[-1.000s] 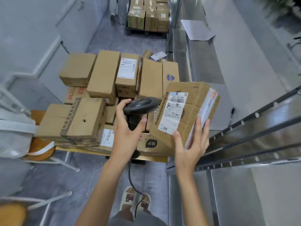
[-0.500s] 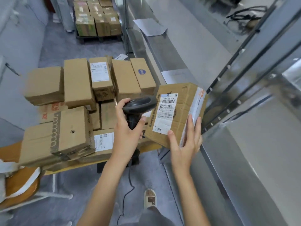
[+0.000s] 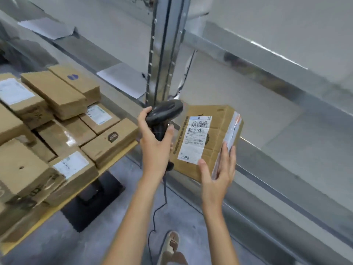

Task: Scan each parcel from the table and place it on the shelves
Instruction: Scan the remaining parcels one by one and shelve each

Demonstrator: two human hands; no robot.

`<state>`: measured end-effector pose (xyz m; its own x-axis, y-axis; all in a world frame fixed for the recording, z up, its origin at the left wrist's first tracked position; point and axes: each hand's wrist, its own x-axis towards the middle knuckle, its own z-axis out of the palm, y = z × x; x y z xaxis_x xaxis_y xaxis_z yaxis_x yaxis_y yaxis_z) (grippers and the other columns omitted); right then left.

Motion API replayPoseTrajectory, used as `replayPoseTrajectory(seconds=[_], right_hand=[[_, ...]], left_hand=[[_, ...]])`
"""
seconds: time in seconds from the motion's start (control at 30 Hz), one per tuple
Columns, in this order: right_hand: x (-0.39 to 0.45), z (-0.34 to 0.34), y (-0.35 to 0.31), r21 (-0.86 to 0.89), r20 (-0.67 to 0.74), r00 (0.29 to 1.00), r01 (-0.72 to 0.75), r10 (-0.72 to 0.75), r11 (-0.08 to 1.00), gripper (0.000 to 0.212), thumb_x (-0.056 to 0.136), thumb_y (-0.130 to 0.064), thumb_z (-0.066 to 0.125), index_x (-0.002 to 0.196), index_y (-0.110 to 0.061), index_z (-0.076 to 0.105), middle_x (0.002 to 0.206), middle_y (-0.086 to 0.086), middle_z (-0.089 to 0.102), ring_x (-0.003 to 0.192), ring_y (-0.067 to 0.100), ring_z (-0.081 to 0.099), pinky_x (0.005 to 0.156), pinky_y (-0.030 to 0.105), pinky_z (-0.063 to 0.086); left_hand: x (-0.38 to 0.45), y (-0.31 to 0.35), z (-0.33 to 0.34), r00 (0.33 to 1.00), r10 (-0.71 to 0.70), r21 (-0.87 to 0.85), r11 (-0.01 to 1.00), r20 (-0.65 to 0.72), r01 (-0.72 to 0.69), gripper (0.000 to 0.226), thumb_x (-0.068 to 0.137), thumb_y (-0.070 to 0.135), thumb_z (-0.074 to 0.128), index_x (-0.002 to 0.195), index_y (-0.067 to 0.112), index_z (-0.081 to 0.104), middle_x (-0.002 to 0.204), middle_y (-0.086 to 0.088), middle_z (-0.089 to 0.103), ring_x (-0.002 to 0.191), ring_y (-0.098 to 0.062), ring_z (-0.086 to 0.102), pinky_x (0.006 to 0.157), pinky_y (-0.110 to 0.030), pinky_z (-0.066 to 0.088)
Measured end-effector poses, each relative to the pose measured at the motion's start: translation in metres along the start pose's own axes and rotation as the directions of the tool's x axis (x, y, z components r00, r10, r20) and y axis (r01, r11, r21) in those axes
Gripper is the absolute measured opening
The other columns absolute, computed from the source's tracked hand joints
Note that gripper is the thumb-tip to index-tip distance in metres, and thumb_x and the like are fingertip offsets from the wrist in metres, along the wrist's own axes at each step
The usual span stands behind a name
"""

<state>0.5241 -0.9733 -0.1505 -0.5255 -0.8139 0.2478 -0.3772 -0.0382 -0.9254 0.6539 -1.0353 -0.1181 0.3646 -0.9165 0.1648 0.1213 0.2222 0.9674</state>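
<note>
The right hand (image 3: 216, 175) has its grip clamped on the lower right corner of a cardboard parcel (image 3: 214, 138), thumb on the labelled face and fingers (image 3: 228, 155) along the taped side. The parcel is held in the air, tilted, its white shipping label (image 3: 195, 139) facing up, just in front of the metal shelves (image 3: 267, 115). The left hand (image 3: 155, 145) has its grip closed round the handle of a black barcode scanner (image 3: 164, 111), whose head sits just beside the parcel's upper left edge. A dark cable (image 3: 164, 199) hangs from the scanner to the grey floor (image 3: 107, 238). An upright shelf post (image 3: 165, 50) stands directly behind the scanner, between the two shelf bays. To the left, the bench (image 3: 63, 201) carries many stacked cardboard boxes (image 3: 57, 96), several with white labels. Loose sheets of paper (image 3: 122, 77) lie on the shelf beyond the post. A sandalled foot (image 3: 172, 245) shows at the bottom.
</note>
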Motion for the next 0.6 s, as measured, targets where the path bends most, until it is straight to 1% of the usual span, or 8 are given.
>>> replayPoseTrajectory(seconds=[0.07,0.1,0.2,0.23,0.33,0.37,0.5,0.6], right_hand=[[-0.004,-0.030,0.000,-0.009,-0.119,0.993,-0.030,0.028,1.000,0.081,0.072,-0.056,0.061,0.149,-0.049,0.037,0.164,-0.023,0.018,0.149,0.001,0.016,0.123,0.053,0.018],[-0.008,-0.045,0.000,-0.002,-0.169,0.984,-0.049,0.047,0.999,0.081,0.072,-0.057,0.062,0.148,-0.051,0.037,0.163,-0.025,0.017,0.148,0.000,0.016,0.123,0.053,0.018],[-0.017,-0.094,0.005,0.042,-0.287,0.955,-0.067,0.077,0.997,0.081,0.071,-0.055,0.064,0.148,-0.052,0.038,0.162,-0.027,0.017,0.149,0.000,0.015,0.123,0.053,0.020],[-0.019,-0.112,0.007,0.063,-0.328,0.941,-0.063,0.080,0.996,0.080,0.071,-0.054,0.065,0.147,-0.053,0.039,0.162,-0.027,0.017,0.150,0.001,0.016,0.123,0.054,0.021],[-0.023,-0.170,0.010,0.112,-0.454,0.886,-0.053,0.098,0.992,0.078,0.071,-0.051,0.068,0.142,-0.060,0.040,0.161,-0.029,0.019,0.150,0.003,0.021,0.122,0.053,0.025],[-0.024,-0.189,0.011,0.120,-0.491,0.865,-0.049,0.102,0.992,0.077,0.071,-0.050,0.068,0.141,-0.061,0.040,0.161,-0.028,0.019,0.149,0.003,0.021,0.122,0.052,0.025],[-0.034,-0.266,0.012,0.156,-0.609,0.787,-0.006,0.101,0.988,0.074,0.075,-0.037,0.071,0.142,-0.053,0.043,0.160,-0.026,0.022,0.149,0.002,0.022,0.120,0.039,0.027],[-0.044,-0.323,0.012,0.179,-0.664,0.742,0.036,0.094,0.983,0.074,0.075,-0.030,0.071,0.141,-0.052,0.045,0.160,-0.023,0.024,0.149,0.002,0.023,0.113,0.024,0.030]], left_hand=[[-0.014,0.012,0.035,0.997,0.033,-0.024,0.999,0.067,-0.031,0.057,0.096,0.008,0.066,0.133,0.041,0.038,0.107,0.025,0.064,0.062,-0.016,0.065,0.058,-0.027,0.057],[-0.022,0.020,0.053,0.993,0.042,-0.030,0.999,0.109,-0.038,0.056,0.096,0.008,0.065,0.133,0.041,0.038,0.108,0.029,0.062,0.064,-0.019,0.067,0.060,-0.030,0.058],[-0.055,0.041,0.101,0.962,0.027,-0.050,0.999,0.271,-0.014,0.057,0.096,0.011,0.066,0.132,0.043,0.036,0.123,0.014,0.060,0.094,-0.047,0.067,0.081,-0.058,0.059],[-0.068,0.045,0.115,0.945,0.027,-0.057,0.998,0.325,-0.008,0.057,0.097,0.012,0.067,0.131,0.045,0.036,0.124,0.011,0.061,0.094,-0.047,0.067,0.081,-0.059,0.058],[-0.107,0.053,0.152,0.887,0.063,-0.096,0.995,0.458,-0.021,0.057,0.097,0.012,0.066,0.130,0.047,0.036,0.105,0.032,0.063,0.060,-0.017,0.064,0.059,-0.038,0.058],[-0.120,0.055,0.163,0.863,0.077,-0.102,0.994,0.499,-0.030,0.056,0.098,0.012,0.066,0.130,0.047,0.036,0.102,0.036,0.062,0.056,-0.013,0.061,0.056,-0.034,0.057],[-0.179,0.066,0.205,0.766,0.115,-0.127,0.991,0.632,-0.043,0.055,0.097,0.013,0.067,0.130,0.044,0.036,0.111,0.017,0.062,0.053,-0.011,0.059,0.055,-0.029,0.054],[-0.221,0.077,0.233,0.718,0.130,-0.151,0.988,0.684,-0.034,0.057,0.097,0.012,0.067,0.126,0.051,0.038,0.115,0.006,0.061,0.054,-0.010,0.058,0.054,-0.023,0.052]])
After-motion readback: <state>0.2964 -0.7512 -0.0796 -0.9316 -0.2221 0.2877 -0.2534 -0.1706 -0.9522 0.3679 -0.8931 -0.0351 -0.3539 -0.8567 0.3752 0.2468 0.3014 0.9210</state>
